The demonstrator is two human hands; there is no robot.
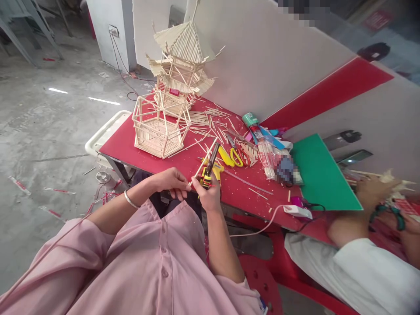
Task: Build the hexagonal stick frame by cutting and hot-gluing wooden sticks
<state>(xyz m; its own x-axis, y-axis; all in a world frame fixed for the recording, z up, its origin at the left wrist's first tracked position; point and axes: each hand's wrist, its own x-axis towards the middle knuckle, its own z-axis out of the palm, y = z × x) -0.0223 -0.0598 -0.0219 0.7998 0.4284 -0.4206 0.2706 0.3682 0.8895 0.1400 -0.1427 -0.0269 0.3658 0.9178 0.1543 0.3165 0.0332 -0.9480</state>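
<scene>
My left hand (172, 181) is closed, its fingertips pinching the lower end of a thin wooden stick (201, 168) that slants up and away. My right hand (210, 192) is wrapped around pliers (206, 179) with yellow-and-black handles and dark jaws pointing away from me. Its thumb lies against the stick, which runs alongside the jaws. Just beyond the right hand, a yellow glue gun (218, 169) rests on the red table. Farther back stands an open hexagonal stick frame (160, 135), with a tiered stick pagoda (183, 57) behind it.
Loose sticks (200, 120), a yellow utility knife (225, 156) and yellow-handled scissors (236, 157) lie on the red table (124, 146). A green board (324, 175) and white power strip (297, 211) are at right. Beside me, a co-worker's hand (374, 190) works. A white stool (106, 133) stands left.
</scene>
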